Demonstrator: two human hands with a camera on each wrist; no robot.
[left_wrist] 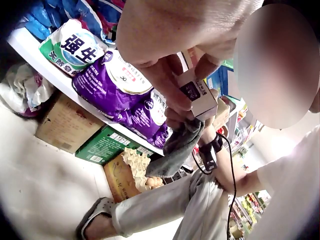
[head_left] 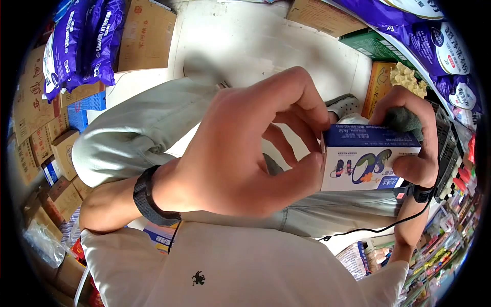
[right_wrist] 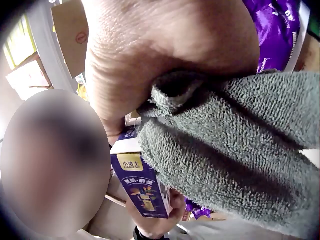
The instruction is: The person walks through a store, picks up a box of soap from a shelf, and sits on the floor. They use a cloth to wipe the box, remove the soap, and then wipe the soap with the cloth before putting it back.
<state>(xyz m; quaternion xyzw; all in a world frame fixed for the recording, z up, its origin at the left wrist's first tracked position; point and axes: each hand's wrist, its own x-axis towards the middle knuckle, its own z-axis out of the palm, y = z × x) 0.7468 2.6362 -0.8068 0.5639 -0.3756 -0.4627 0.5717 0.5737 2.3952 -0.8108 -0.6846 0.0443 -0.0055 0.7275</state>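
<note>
A small white and blue-purple printed carton (head_left: 358,166) is held up in front of the chest, between both hands. At its left end the left hand (head_left: 238,153) pinches it with thumb and forefinger, the other fingers bent behind. The right hand (head_left: 428,135) grips the right end, thumb against the printed front face. A grey-green terry cloth (right_wrist: 225,150) is tucked in that same hand and hangs from it in the right wrist view. Only a dark bunch of the cloth shows in the head view, beside the right fingers.
Purple bags (head_left: 82,46) and brown cardboard boxes (head_left: 146,38) stand at the left. On the right, more purple bags (left_wrist: 112,85) line a shelf, above a green box (left_wrist: 102,145) and egg trays (left_wrist: 135,165). A black cable (head_left: 378,230) runs from the right wrist.
</note>
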